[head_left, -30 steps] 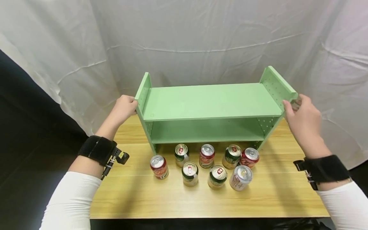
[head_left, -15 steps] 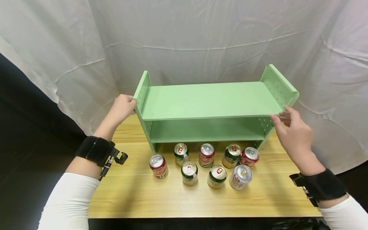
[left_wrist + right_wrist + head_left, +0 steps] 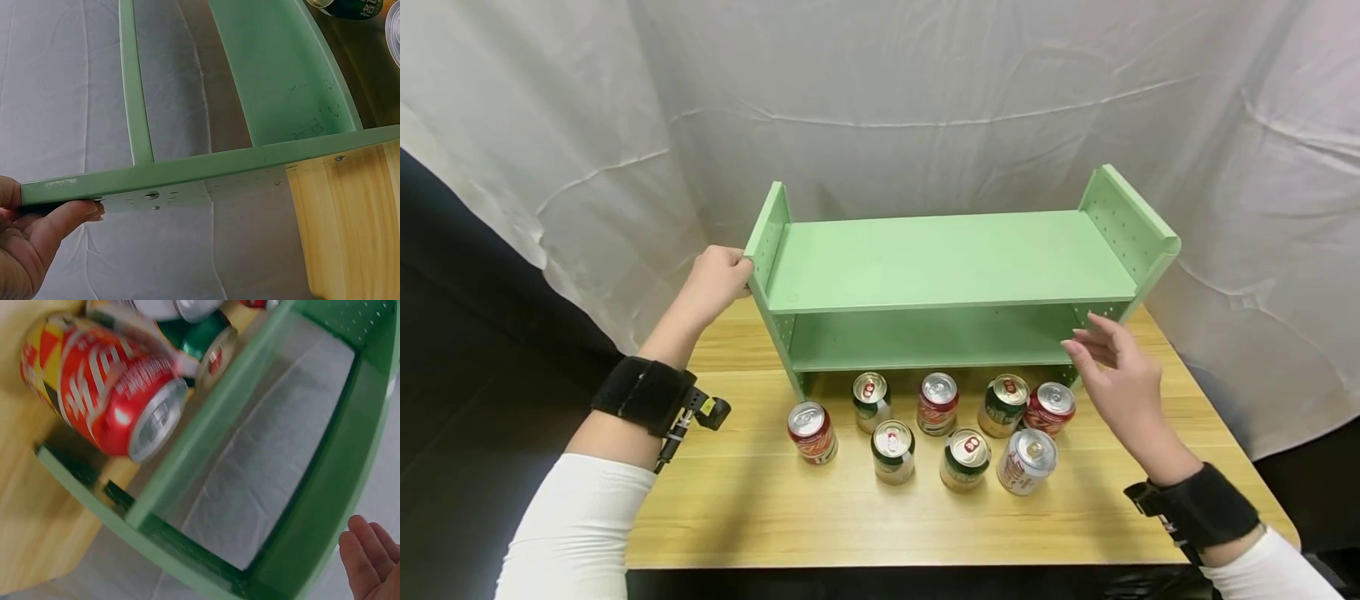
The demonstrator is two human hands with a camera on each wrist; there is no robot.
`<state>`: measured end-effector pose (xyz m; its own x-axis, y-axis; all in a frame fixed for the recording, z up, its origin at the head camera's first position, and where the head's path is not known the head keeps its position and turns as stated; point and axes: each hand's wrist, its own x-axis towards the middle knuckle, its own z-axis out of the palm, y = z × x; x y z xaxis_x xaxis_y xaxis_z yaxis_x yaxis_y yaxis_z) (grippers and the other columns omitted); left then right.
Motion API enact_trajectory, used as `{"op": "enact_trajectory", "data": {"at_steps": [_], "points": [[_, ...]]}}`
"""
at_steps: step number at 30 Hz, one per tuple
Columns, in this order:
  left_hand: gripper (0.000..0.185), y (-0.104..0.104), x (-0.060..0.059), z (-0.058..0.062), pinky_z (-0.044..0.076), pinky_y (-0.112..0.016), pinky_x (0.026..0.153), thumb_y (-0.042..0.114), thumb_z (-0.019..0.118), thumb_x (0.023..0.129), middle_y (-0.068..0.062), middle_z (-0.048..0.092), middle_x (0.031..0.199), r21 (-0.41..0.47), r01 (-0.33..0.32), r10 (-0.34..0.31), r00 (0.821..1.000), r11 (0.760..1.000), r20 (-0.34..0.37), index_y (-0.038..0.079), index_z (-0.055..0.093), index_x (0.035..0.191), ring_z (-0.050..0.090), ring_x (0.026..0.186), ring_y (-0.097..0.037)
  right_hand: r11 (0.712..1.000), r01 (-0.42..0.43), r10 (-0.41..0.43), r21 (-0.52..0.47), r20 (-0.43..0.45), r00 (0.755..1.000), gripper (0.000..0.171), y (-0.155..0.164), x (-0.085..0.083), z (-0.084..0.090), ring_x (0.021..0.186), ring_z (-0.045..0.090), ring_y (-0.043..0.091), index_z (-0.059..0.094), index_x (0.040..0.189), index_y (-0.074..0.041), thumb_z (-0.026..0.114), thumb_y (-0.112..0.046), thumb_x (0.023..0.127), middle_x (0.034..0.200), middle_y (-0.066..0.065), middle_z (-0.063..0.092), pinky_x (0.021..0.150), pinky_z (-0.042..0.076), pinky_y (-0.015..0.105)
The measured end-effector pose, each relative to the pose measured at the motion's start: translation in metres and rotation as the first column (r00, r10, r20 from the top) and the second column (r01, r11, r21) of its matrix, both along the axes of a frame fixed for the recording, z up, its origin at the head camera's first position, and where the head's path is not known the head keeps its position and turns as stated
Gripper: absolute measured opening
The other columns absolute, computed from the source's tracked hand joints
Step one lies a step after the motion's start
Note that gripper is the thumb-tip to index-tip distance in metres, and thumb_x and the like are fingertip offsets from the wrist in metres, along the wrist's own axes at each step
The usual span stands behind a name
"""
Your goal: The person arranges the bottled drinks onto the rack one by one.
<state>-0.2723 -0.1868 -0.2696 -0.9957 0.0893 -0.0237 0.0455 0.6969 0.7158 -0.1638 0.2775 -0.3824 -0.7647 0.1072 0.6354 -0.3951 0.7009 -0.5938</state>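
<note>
left hand (image 3: 718, 279) grips far-left side panel of green shelf (image 3: 947, 262), which stands on table (image 3: 760, 508) | right hand (image 3: 1116, 379) loose, fingers spread, holds nothing, just above red can (image 3: 1051, 408) | step: likely reaching for a can | next: needs firm side grasp

A creased white sheet (image 3: 925, 92) hangs as the backdrop. The wooden table (image 3: 760, 508) stands before it. Darkness fills the left side.
</note>
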Motion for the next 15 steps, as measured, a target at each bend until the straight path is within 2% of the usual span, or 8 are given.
{"op": "enact_trajectory", "data": {"at_steps": [5, 7, 12, 15], "points": [[0.044, 0.001, 0.002, 0.0, 0.049, -0.044, 0.09, 0.012, 0.03, 0.092, -0.028, 0.053, 0.128, -0.009, -0.002, 0.002, 1.0, 1.0, -0.01, -0.012, 0.055, 0.12, 0.059, 0.111, -0.036, 0.997, -0.08, 0.081, 0.015, -0.106, 0.991, 0.056, -0.007, 0.003, -0.018, 0.092, 0.054, -0.018, 0.055, 0.119, 0.008, 0.078, 0.006, 0.068, 0.096, 0.024, 0.067, 0.081, 0.042, 0.005], [0.044, 0.001, 0.002, 0.0, 0.049, -0.043, 0.089, 0.012, 0.03, 0.092, -0.028, 0.054, 0.127, -0.014, -0.005, 0.005, 1.0, 1.0, -0.014, -0.012, 0.056, 0.118, 0.059, 0.11, -0.036, 0.995, -0.097, 0.098, 0.014, -0.118, 0.988, 0.057, -0.009, 0.006, -0.026, 0.092, 0.055, -0.018, 0.056, 0.117, 0.008, 0.079, 0.007, 0.065, 0.094, 0.023, 0.068, 0.081, 0.042, 0.005], [0.042, -0.001, 0.005, 0.001, 0.051, -0.04, 0.085, 0.012, 0.03, 0.092, -0.027, 0.055, 0.126, -0.03, -0.016, 0.015, 0.999, 0.999, -0.03, -0.012, 0.06, 0.109, 0.061, 0.107, -0.035, 0.988, -0.155, 0.156, 0.019, -0.113, 0.981, 0.057, -0.014, 0.013, -0.045, 0.094, 0.055, -0.016, 0.057, 0.116, 0.008, 0.081, 0.001, 0.065, 0.094, 0.021, 0.068, 0.081, 0.042, 0.005], [0.043, -0.002, 0.007, 0.002, 0.05, -0.042, 0.087, 0.012, 0.03, 0.092, -0.027, 0.055, 0.126, -0.018, -0.015, 0.014, 0.999, 1.0, -0.035, -0.011, 0.059, 0.113, 0.06, 0.108, -0.035, 0.977, -0.206, 0.212, 0.06, -0.122, 0.97, 0.055, -0.015, 0.018, -0.057, 0.094, 0.057, -0.013, 0.058, 0.114, 0.009, 0.081, -0.015, 0.07, 0.093, 0.019, 0.069, 0.078, 0.044, 0.006]]}}
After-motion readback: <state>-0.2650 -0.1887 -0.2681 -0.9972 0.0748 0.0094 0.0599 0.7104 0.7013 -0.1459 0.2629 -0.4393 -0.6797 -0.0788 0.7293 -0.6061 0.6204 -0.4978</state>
